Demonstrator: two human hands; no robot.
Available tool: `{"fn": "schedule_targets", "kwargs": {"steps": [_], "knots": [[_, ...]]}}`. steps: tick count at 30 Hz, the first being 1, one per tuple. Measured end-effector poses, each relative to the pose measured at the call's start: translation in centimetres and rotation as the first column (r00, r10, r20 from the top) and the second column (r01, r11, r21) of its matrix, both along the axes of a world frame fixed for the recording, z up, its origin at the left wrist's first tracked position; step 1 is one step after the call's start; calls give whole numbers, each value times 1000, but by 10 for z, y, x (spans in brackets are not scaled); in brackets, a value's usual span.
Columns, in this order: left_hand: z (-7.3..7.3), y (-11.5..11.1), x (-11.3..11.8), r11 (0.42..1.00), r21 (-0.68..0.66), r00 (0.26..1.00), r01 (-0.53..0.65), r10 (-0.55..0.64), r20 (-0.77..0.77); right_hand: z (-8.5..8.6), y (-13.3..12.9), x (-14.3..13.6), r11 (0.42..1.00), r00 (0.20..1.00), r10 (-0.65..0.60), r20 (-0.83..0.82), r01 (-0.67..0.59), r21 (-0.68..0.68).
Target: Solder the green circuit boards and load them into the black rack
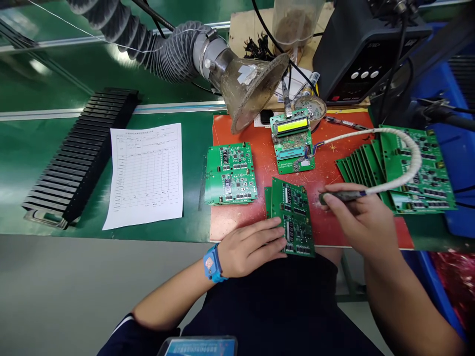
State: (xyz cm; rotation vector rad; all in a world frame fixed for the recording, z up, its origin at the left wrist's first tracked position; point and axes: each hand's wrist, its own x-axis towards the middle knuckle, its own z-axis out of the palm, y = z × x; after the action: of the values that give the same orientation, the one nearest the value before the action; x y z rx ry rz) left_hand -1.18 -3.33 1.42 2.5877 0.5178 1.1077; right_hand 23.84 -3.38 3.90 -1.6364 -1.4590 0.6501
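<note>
My left hand (pixel 249 247), with a blue wrist strap (pixel 213 264), holds a green circuit board (pixel 299 212) by its left side at the table's front edge; its thumb is hidden. Part of another board (pixel 267 200) shows behind it. To the right, my right hand (pixel 361 220) grips a dark pen-like probe (pixel 345 196), whose white cable (pixel 416 158) loops back to a programmer board (pixel 293 141) with a lit yellow display. The probe tip is apart from the held board. A stack of boards (pixel 230 173) lies left of the programmer.
More boards (pixel 419 168) fan out at the right, beside a blue bin (pixel 458 148). A fume hood (pixel 252 86) hangs over the back. A printed sheet (pixel 146 178) and black rack (pixel 83 153) lie left; a black soldering station (pixel 363 59) stands back right.
</note>
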Motion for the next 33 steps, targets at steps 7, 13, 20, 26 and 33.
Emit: {"fn": "schedule_targets", "kwargs": {"steps": [7,13,20,26,33], "knots": [[27,1,-59,992,50,991,-119,122,-56,-30,31,-7,1000,997,24,-67,-25,-19],[7,36,-88,935,151,947,-322,321,31,-45,30,-11,990,997,74,-30,-77,-114],[-20,51,-88,946,85,948,-312,304,88,-51,20,-8,984,998,66,2,-65,-166],[-27,52,-86,932,63,931,-357,350,101,-49,19,-10,989,988,92,124,-77,-123],[-27,52,-83,919,70,918,-388,379,116,-46,22,-14,988,948,151,281,-140,-58]]}}
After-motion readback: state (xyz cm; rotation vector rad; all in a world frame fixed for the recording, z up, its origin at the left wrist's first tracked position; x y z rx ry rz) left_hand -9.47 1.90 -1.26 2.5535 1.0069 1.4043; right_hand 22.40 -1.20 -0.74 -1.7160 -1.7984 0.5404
